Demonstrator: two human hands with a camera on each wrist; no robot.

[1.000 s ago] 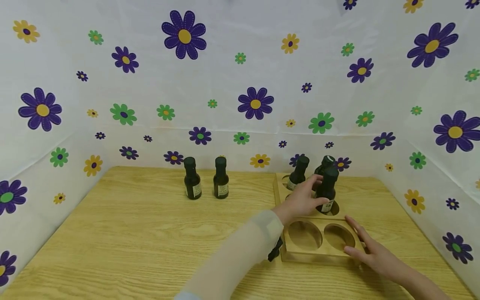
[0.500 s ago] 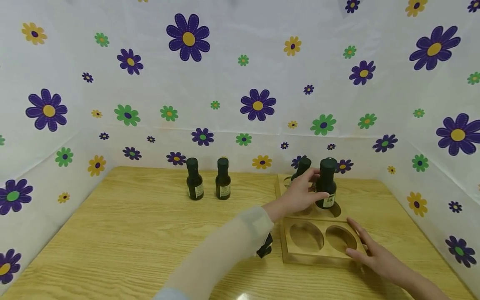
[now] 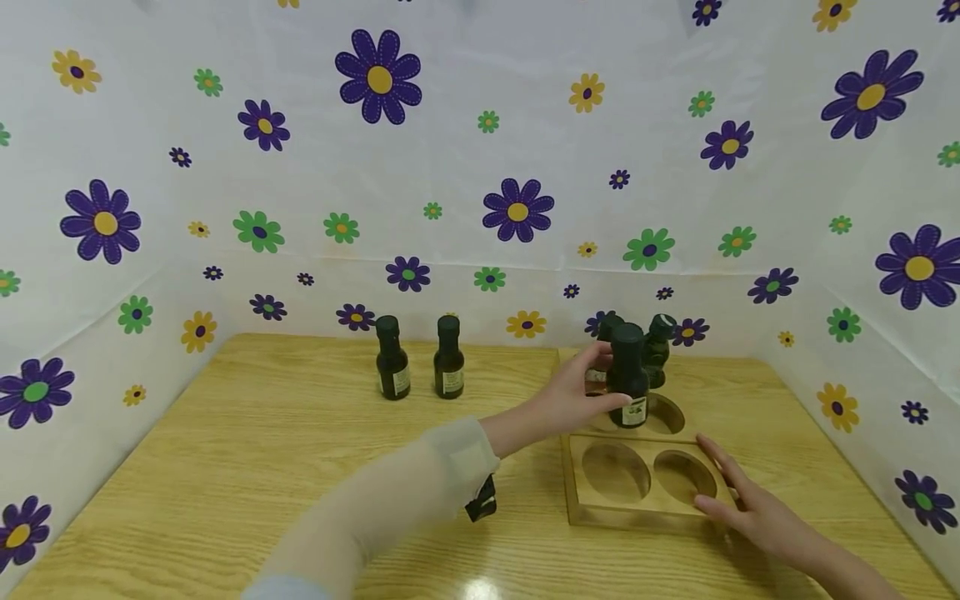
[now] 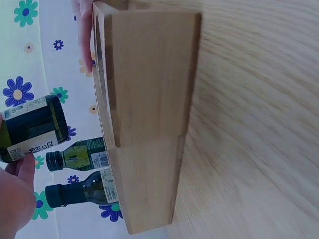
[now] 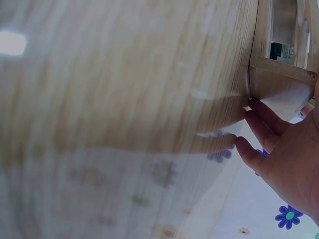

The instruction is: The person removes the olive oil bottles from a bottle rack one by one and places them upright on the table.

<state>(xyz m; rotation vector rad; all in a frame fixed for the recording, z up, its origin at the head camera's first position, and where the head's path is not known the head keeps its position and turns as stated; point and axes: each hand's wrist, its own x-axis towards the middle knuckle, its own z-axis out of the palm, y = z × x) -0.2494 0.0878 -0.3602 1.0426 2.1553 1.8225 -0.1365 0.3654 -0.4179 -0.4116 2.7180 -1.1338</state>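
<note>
My left hand (image 3: 573,396) grips a dark green bottle (image 3: 628,379) with a pale label, thumb on one side and fingers on the other. Its base hangs free above the stepped wooden rack (image 4: 144,99) in the left wrist view. Two more bottles stand in the rack's back row: a green bottle (image 4: 82,155) and a darker bottle (image 4: 79,190), both partly hidden in the head view. At the rack's right end rests my right hand (image 3: 757,508), thumb on the front step's top and fingers along the side. In the right wrist view those fingers look extended.
Two dark bottles stand upright on the wooden table, a left bottle (image 3: 392,358) and a right bottle (image 3: 448,358). Round holes show in the rack's front step, among them a left hole (image 3: 615,471). A flower-print sheet (image 3: 450,158) encloses the table's back and sides.
My left hand has lifted the bottle out of the rack's right-hand middle hole and carried it left, uncovering the green bottle behind. The right hand stays in place.
</note>
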